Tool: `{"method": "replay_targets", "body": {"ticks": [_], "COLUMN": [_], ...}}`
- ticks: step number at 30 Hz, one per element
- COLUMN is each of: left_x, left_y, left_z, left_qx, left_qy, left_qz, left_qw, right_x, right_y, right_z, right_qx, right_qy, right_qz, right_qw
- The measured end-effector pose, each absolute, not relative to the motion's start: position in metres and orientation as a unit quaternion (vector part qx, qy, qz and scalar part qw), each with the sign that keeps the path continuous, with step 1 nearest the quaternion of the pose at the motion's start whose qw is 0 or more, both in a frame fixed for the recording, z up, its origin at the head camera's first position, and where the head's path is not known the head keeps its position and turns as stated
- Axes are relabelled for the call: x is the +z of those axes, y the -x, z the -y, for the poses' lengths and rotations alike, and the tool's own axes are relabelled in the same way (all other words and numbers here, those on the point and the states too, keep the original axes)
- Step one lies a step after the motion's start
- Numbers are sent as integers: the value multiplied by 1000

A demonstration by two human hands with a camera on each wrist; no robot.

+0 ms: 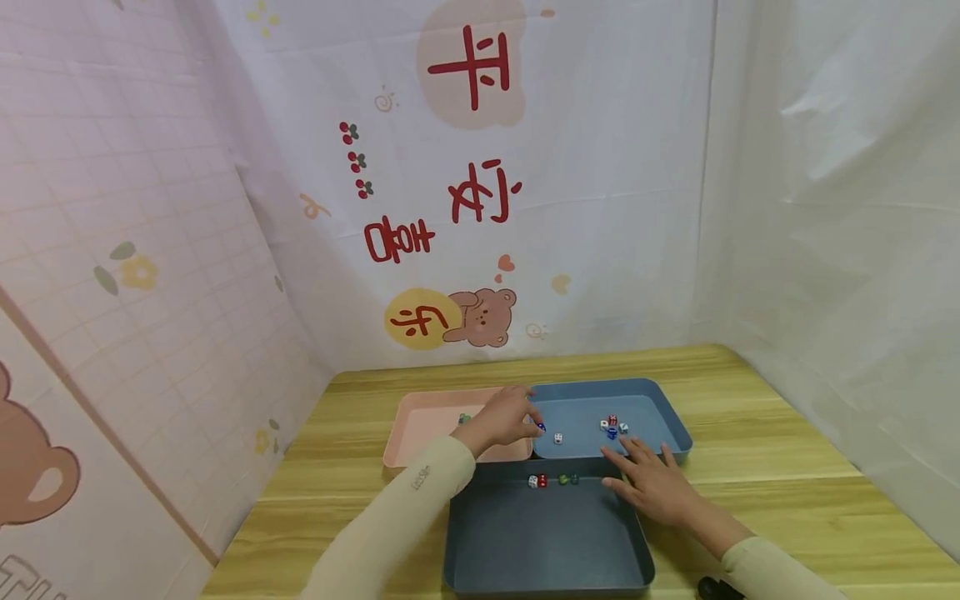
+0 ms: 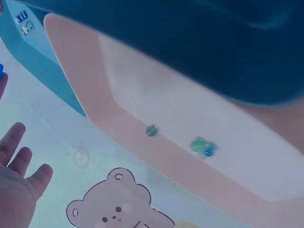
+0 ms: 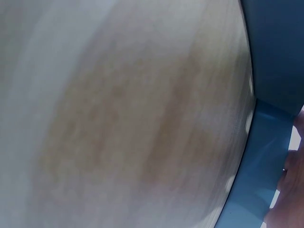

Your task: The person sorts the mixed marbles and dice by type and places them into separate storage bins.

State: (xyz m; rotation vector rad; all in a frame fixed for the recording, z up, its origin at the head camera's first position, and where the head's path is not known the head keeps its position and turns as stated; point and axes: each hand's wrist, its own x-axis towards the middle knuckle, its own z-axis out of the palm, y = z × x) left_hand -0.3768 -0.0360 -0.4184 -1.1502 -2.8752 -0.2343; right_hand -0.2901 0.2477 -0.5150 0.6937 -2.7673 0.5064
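My left hand (image 1: pixel 507 417) pinches a small blue die (image 1: pixel 541 427) between thumb and fingertips, over the left side of the blue tray (image 1: pixel 577 402). In the left wrist view a sliver of the blue die (image 2: pixel 1 70) shows at a fingertip. Below it in the tray lies a white die (image 1: pixel 558 438); farther right sit several more, among them a red die (image 1: pixel 612 420) and a blue die (image 1: pixel 612 433). My right hand (image 1: pixel 654 485) has its fingers spread, near the blue tray's front edge and the right corner of the dark tray (image 1: pixel 547 542).
Left of the blue tray stands a pink tray (image 1: pixel 420 425) with green translucent pieces (image 2: pixel 203 147) inside. Along the dark tray's back wall lie a white die (image 1: pixel 533 481), a red die (image 1: pixel 542 481) and green pieces (image 1: pixel 567 479). A black object (image 1: pixel 716 588) rests on the wooden table (image 1: pixel 810 500).
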Motion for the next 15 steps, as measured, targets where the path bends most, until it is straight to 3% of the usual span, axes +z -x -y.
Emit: {"method": "replay_targets", "body": {"ticks": [8,15], "left_x": [-435,-437], "left_y": [388,387], "left_z": [-2,-1], "left_qx": [-10,-44], "left_qy": [315,310], "left_qz": [947,946], "left_qw": [56,82], "right_x": [-513,-507], "right_y": [288,284], "right_z": [-242,-242], "right_qx": [170,159], "right_qy": [-215,-202], "right_qz": [958,963], "right_qw": [87,79]}}
